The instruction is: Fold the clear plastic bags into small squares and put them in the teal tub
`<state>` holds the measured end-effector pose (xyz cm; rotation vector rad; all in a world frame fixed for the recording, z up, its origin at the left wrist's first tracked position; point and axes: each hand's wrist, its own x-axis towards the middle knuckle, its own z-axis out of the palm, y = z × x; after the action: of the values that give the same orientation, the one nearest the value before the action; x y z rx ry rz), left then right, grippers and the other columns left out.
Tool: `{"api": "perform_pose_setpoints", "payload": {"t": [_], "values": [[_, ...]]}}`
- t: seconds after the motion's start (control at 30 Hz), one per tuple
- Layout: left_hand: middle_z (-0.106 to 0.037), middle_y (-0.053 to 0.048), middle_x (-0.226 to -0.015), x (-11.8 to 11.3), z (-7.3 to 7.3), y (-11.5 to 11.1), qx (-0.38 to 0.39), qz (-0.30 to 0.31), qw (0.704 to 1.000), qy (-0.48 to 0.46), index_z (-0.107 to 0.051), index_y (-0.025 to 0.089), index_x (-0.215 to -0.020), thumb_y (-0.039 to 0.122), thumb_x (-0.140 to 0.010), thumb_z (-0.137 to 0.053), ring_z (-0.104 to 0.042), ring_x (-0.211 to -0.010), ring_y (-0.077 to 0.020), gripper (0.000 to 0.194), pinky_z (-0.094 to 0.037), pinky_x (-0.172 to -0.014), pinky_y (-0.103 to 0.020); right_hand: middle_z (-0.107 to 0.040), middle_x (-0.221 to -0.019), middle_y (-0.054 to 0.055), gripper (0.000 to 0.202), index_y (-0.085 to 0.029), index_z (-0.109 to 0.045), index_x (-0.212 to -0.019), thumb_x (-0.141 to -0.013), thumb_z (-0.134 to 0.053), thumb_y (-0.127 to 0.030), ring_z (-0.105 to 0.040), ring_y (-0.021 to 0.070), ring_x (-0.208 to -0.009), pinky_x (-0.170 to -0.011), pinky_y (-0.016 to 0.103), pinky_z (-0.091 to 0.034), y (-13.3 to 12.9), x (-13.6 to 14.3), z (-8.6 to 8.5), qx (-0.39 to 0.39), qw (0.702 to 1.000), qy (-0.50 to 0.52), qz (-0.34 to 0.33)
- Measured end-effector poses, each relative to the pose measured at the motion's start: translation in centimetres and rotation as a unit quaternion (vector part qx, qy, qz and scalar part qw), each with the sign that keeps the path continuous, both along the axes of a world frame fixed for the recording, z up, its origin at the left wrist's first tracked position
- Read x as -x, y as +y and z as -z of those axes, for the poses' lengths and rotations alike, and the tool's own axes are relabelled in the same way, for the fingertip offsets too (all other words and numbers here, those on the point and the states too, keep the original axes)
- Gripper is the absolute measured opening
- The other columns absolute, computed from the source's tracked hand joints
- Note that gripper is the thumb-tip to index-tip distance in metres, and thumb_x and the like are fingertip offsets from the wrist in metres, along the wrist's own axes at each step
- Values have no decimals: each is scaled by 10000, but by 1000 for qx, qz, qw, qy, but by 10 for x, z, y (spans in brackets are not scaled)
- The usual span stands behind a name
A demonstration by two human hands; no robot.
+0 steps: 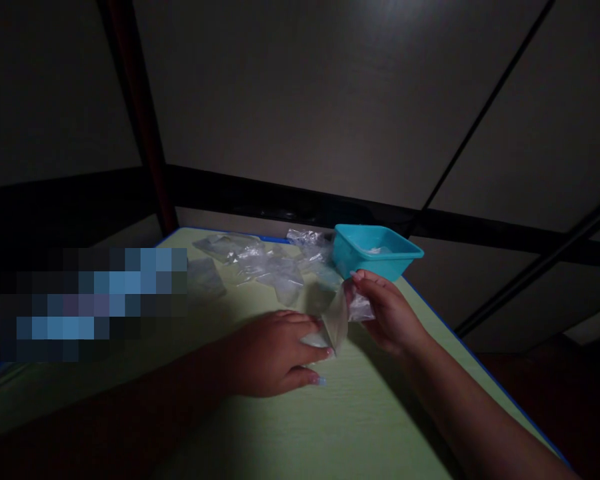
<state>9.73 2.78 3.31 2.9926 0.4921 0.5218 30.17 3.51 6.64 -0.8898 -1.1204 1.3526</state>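
Observation:
My left hand [275,353] lies palm down on the pale green table [300,427], fingers spread to the right, over the lower left part of a clear plastic bag [336,323]. My right hand [387,313] pinches the bag's upper right part between thumb and fingers and holds it raised off the table. Several crumpled clear bags [280,273] lie beyond my hands. Just behind my right hand stands a turquoise basin [365,257] with some clear plastic inside.
A blurred-out patch [100,300] covers the table's left side. The table has a blue edge [500,387] on the right. Behind it rise dark panels [300,100] with a black band.

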Motion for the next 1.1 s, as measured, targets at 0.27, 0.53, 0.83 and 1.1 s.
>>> {"api": "perform_pose_setpoints", "payload": {"t": [0.27, 0.53, 0.83, 1.1], "values": [[-541, -92, -1213, 1, 1, 2, -16, 3, 1000, -12, -540, 265, -1211, 431, -872, -432, -454, -1134, -278, 392, -350, -958, -427, -528, -553, -26, 236, -172, -510, -622, -694, -659, -340, -447, 96, -485, -469, 217, -333, 2, 7, 7, -5, 1000, 9, -22], [-586, -78, -1112, 0, -3, 2, 5, 15, 999, -42, -604, 236, -1085, 391, -857, -470, -476, -1059, -253, 308, -373, -902, -381, -526, -579, -33, 229, -172, -526, -647, -725, -659, -342, -446, 85, -509, -505, 209, -362, 2, 17, 19, -10, 996, 5, -84], [-545, 2, -647, 4, -26, -2, 296, -188, 897, -268, -469, 176, -707, 416, -907, -263, -532, -608, -128, 375, -440, -630, -273, -528, -611, -31, 246, -182, -528, -659, -711, -665, -380, -450, 90, -541, -518, 206, -363, -1, 12, 13, -9, 997, -36, -65], [-580, -1, -701, -3, -20, 9, 546, -231, 717, -367, -473, 191, -952, 595, -825, -344, -586, -520, -138, 443, -475, -489, -257, -521, -565, -25, 283, -167, -533, -658, -761, -609, -419, -449, 90, -499, -513, 222, -363, -2, 19, 21, -26, 984, -110, -134]]}}
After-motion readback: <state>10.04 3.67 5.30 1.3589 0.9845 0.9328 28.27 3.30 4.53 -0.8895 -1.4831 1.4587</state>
